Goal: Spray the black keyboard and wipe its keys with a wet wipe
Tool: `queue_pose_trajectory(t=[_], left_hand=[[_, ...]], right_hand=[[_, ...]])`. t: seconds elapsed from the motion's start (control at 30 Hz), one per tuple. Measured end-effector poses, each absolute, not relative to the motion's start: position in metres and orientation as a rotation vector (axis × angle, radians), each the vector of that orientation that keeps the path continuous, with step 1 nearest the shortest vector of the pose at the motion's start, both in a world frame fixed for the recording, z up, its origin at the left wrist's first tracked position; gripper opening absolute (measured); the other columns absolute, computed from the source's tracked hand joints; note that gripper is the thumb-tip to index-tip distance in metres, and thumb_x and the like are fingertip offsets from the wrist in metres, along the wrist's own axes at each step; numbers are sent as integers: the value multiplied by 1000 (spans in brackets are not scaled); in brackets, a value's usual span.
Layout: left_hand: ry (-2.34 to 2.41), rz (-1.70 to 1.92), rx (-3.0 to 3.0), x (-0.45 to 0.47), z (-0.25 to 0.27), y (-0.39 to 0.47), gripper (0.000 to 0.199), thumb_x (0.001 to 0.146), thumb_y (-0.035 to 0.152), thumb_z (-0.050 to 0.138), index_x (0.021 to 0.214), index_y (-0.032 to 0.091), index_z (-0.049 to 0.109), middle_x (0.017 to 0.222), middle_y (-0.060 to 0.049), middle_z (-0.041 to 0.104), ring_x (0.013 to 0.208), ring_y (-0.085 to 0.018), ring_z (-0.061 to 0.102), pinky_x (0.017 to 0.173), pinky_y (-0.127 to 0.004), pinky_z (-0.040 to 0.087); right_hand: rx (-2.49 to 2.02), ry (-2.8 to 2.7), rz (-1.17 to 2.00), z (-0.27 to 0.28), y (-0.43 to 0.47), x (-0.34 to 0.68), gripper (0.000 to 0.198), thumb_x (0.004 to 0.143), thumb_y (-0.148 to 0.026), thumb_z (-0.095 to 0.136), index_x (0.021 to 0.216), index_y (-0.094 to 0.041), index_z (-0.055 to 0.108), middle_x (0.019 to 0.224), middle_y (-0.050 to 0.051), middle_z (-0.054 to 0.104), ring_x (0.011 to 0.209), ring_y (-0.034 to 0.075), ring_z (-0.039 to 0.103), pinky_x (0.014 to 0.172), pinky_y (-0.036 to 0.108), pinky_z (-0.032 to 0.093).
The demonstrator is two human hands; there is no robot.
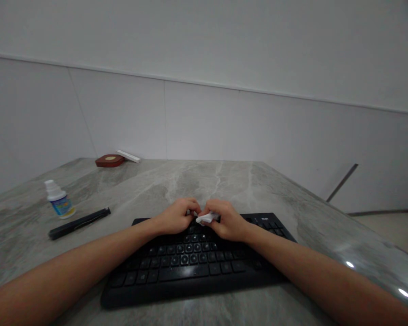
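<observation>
A black keyboard (183,271) lies on the grey marbled table beneath both of my hands. My right hand (226,220) is closed around a folded white tissue (208,218), above the keyboard's back rows. Close beside it, my left hand (179,216) is pinched, its fingertips meeting the tissue's left end; a little white shows between them. The hands' undersides and part of the keys behind them are hidden. Shiny reflections show on several keys in the middle.
At the left stand a white spray bottle (60,200) with a blue label and, nearer, a black slim tool (80,223) lying flat. A reddish-brown case (109,160) and a white bar-shaped object (128,156) lie at the back, near the wall (207,122). The table's edge (306,193) slants down on the right.
</observation>
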State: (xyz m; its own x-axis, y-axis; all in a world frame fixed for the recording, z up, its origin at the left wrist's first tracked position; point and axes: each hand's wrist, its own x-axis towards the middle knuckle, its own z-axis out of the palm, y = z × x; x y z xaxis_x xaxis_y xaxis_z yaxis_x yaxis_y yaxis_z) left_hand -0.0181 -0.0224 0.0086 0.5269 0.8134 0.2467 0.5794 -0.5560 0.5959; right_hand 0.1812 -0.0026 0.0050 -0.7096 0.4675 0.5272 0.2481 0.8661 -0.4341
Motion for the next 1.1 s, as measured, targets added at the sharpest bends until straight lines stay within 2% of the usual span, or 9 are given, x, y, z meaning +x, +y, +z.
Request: queue_pose_trajectory(t=[0.1, 0.27, 0.67, 0.97, 1.1], left_hand=[[1206, 736, 2309, -18, 9, -22, 27, 72, 3, 47, 82, 17, 67, 82, -3, 63, 80, -17, 56, 73, -28, 43], [1228, 783, 2275, -19, 6, -20, 29, 71, 2, 45, 79, 17, 68, 82, -2, 64, 80, -17, 57, 73, -27, 44], [1254, 873, 2197, -25, -5, -11, 31, 55, -2, 41, 60, 15, 67, 79, -3, 64, 73, -15, 58, 68, -26, 44], [1266, 891, 2167, -23, -4, -11, 29, 56, -3, 42, 57, 13, 65, 77, -3, 64, 71, -15, 58, 67, -25, 44], [1265, 890, 2162, -22, -3, -12, 31, 55, -4, 40, 58, 14, 67, 77, -3, 65, 72, -14, 59, 69, -25, 44]], right_hand=[[-563, -2361, 379, 4, -1, 181, 6, 79, -13, 61, 81, -18, 64, 74, 2, 64, 70, 15, 56, 69, 28, 41], [-436, -2431, 465, 5, -2, 180, 7, 84, -20, 61, 89, -18, 65, 83, 4, 64, 74, 14, 57, 69, 26, 44], [-347, -2428, 395, -7, 5, 182, 10, 83, -19, 65, 93, -18, 62, 89, 6, 66, 82, 16, 62, 73, 28, 49], [-287, -2402, 406, -1, -1, 177, 15, 84, -17, 62, 99, -17, 63, 94, 7, 66, 85, 16, 62, 76, 27, 49], [-400, -2398, 354, -1, -1, 176, 11, 83, -13, 60, 93, -17, 63, 88, 6, 64, 81, 17, 59, 72, 28, 47]])
